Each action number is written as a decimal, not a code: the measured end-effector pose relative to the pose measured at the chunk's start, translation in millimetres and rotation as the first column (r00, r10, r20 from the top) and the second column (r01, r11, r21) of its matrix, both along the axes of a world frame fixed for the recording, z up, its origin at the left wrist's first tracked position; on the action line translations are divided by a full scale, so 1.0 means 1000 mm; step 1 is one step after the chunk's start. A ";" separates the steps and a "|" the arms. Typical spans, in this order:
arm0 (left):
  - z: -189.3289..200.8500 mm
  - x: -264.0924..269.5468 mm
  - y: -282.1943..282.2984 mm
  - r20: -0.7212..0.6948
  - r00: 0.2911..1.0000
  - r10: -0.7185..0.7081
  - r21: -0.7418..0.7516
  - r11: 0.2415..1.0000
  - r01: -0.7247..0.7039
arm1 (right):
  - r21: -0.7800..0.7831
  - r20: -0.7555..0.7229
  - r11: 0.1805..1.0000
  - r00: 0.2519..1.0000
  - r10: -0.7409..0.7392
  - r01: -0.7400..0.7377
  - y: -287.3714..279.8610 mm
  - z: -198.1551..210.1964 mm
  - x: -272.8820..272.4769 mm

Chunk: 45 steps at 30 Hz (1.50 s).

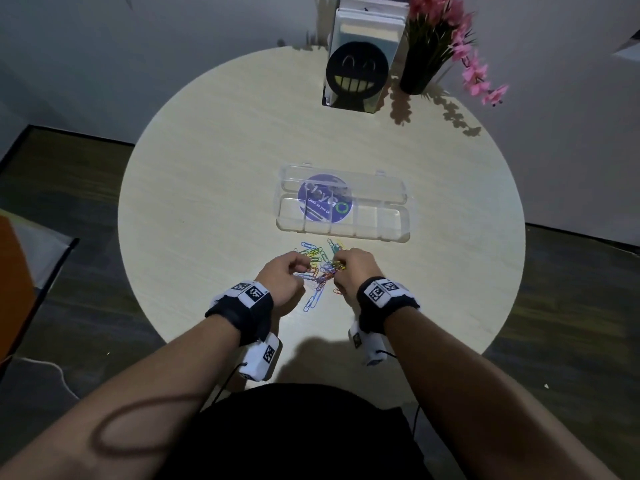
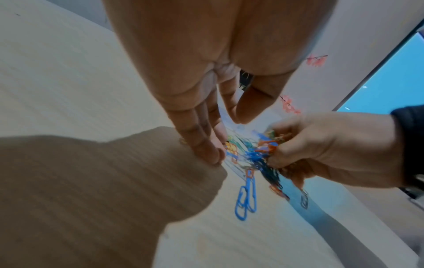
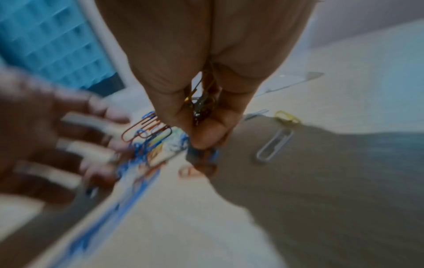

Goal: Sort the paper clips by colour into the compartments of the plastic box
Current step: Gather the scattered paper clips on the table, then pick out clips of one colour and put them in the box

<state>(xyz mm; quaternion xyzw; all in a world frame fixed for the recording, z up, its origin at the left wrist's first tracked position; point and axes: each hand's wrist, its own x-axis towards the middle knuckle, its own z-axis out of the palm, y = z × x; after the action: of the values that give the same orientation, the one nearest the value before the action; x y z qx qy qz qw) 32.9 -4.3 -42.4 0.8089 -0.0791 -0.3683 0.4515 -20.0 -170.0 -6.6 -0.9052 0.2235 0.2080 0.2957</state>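
A loose pile of coloured paper clips lies on the round table, just in front of the clear plastic box. The box stands open, lid folded back, and its compartments look empty. My right hand grips a bunch of clips between curled fingers and thumb, right over the pile. My left hand reaches into the pile's left side with fairly straight fingers, thumb apart. Two blue clips lie nearer me. A grey clip and a yellow clip lie apart from the pile.
At the table's far side stand a black smiley-face bookend holding books and a dark pot of pink flowers. A purple round sticker shows through the box. The table's near edge is close to my body.
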 end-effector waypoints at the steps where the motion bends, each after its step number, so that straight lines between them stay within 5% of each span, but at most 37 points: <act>1: 0.001 0.002 0.002 0.013 1.000 0.017 0.001 1.000 -0.017 | 0.056 0.019 0.996 0.997 -0.072 0.070 -0.005 0.006 -0.001; 5: 0.023 0.006 -0.005 -0.165 0.965 0.203 -0.146 0.963 -0.227 | 0.321 0.070 0.907 0.948 -0.310 0.273 -0.006 0.040 -0.005; 9: 0.062 0.001 -0.026 -0.639 0.719 0.272 -0.290 0.781 -0.553 | 0.524 0.100 0.827 0.950 -0.296 0.202 0.013 0.067 0.001; 13: 0.076 0.003 -0.033 -0.890 0.447 0.093 -0.308 0.602 -0.737 | 0.379 0.211 0.925 0.976 -0.053 -0.032 0.029 0.072 0.014; 18: 0.073 0.000 -0.027 -0.928 0.368 0.061 -0.304 0.448 -0.841 | 0.139 0.331 0.967 0.931 0.157 -0.212 0.036 0.080 0.015; 21: 0.076 -0.002 -0.025 -0.925 0.367 0.096 -0.293 0.434 -0.852 | 0.095 0.351 0.963 0.913 0.206 -0.254 0.030 0.088 0.013; 24: 0.078 0.000 -0.024 -0.918 0.389 0.076 -0.318 0.442 -0.839 | 0.094 0.393 0.988 0.916 0.073 -0.119 0.018 0.094 0.011; 28: 0.083 0.003 -0.023 -0.871 0.488 0.060 -0.358 0.602 -0.714 | 0.148 0.381 0.989 0.921 -0.086 0.031 0.007 0.094 0.015; 32: 0.087 0.005 -0.025 -0.817 0.575 0.035 -0.374 0.726 -0.577 | 0.120 0.244 0.993 0.970 -0.015 -0.015 0.006 0.091 0.023; 36: 0.089 0.005 -0.024 -0.765 0.643 0.035 -0.354 0.811 -0.466 | 0.212 0.205 0.974 0.978 0.031 -0.076 0.011 0.091 0.024; 45: 0.083 0.004 -0.025 -0.690 0.724 0.009 -0.362 0.861 -0.357 | 0.509 0.247 0.859 0.947 -0.207 0.056 0.010 0.086 0.024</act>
<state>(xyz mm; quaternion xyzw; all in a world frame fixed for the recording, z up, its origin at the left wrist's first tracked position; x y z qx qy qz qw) 37.3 -29.1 40.1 0.4915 0.0836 -0.5538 0.6669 4.1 -160.5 79.5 -0.8019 0.1782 0.1011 0.5612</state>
